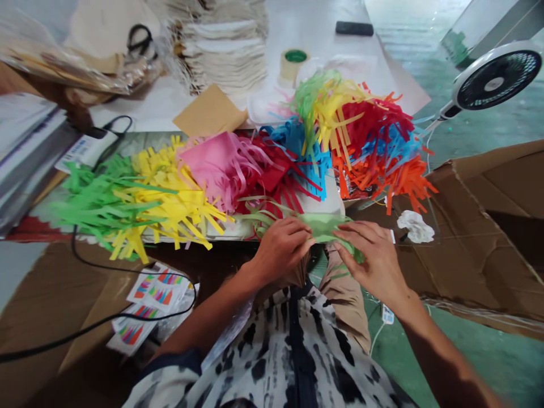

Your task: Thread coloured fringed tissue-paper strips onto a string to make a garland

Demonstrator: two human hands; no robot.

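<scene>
My left hand (281, 245) and my right hand (369, 255) both pinch a light green fringed paper piece (323, 226) at the table's near edge, above my lap. The fingers of each hand are closed on the paper, the left on its left end, the right over its right end. Its cut strips trail up and left toward the red pile. Behind it lie heaps of fringed paper: green (97, 199), yellow (172, 199), pink (216, 161), red (276, 173), blue (304, 150) and orange (382, 170).
A tape roll (292, 64), stacked cloth bags (225, 54), scissors (140, 39) and a phone (354, 28) sit farther back. A fan (495, 76) stands at the right above an open cardboard box (488, 226). A black cable (85, 266) and printed cards (148, 300) lie lower left.
</scene>
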